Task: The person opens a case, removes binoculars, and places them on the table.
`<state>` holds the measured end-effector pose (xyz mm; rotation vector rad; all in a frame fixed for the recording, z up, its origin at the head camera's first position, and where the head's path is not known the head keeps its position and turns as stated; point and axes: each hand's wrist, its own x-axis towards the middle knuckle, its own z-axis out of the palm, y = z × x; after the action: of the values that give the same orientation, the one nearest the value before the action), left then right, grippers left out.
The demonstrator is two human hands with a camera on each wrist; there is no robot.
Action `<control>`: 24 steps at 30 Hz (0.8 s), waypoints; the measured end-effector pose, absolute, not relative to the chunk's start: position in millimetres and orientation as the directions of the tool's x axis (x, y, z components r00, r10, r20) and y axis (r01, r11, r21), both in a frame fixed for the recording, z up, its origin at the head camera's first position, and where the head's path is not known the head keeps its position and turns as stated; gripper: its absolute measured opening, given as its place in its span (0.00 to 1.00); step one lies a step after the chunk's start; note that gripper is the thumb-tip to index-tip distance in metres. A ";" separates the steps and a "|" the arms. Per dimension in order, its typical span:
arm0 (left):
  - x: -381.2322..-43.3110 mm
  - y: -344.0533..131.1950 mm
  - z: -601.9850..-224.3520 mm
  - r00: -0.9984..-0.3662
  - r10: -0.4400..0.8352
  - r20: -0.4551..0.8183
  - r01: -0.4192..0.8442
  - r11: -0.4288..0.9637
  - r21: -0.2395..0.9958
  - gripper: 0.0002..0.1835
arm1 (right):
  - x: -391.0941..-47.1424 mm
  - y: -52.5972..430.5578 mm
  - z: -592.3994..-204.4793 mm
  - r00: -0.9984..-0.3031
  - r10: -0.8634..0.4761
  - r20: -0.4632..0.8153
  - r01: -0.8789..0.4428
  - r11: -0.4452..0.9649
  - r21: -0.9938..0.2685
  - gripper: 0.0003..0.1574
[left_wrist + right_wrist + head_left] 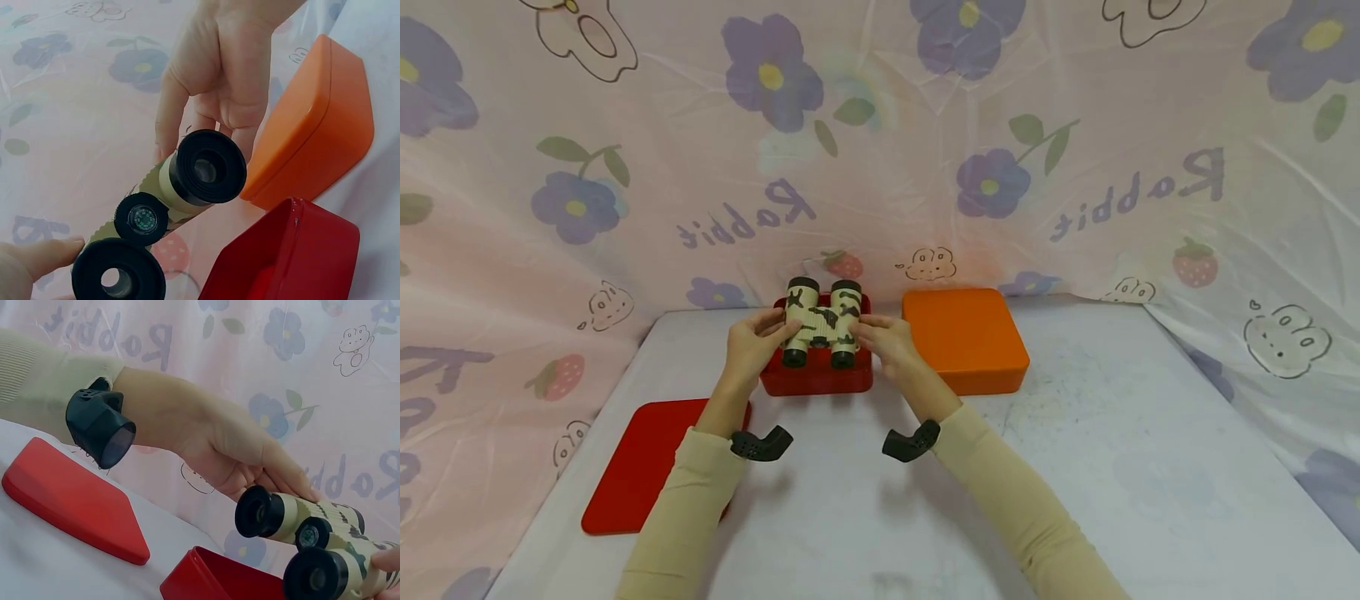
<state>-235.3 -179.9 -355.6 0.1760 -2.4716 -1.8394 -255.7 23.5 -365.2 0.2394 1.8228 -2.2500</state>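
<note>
Both hands hold a pair of camouflage binoculars (822, 321) above an uncovered red box (817, 382). My left hand (751, 348) grips the left barrel, thumb on top. On the opposite barrel, my right hand (891, 342) pinches with its thumb and fingers. Black eyecups face the wearer, and a small round compass (144, 219) sits between them in the left wrist view. Inside the red box (219, 575), the walls show in the right wrist view, while the binoculars hide much of its opening in the head view.
A flat red lid (647, 467) lies at the table's left, partly under the left forearm. An orange box (966, 337) with its top covered stands right of the red box. Behind them hangs a flowered curtain (880, 167) along the back edge of the white table (1120, 467).
</note>
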 end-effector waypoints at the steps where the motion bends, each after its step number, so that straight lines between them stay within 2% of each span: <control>1: -233.9 -180.1 -355.3 -0.992 -0.121 -0.024 -0.058 0.285 0.957 0.32 | -255.0 23.5 -365.3 -0.960 -0.081 -0.268 0.279 -0.194 -0.940 0.28; 17: -219.2 -186.0 -351.9 -0.994 -0.105 -0.040 -0.068 0.285 0.956 0.34 | -246.0 25.4 -362.0 -0.957 -0.101 -0.273 0.287 -0.177 -0.941 0.26; 24: -209.8 -191.8 -353.0 -0.995 -0.094 -0.046 -0.075 0.340 0.938 0.35 | -239.2 26.9 -362.0 -0.951 -0.126 -0.281 0.297 -0.136 -0.945 0.26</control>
<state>-209.8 -191.8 -353.0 0.1612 -2.5577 -1.7887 -239.2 26.9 -362.0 0.1925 1.8542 -2.1678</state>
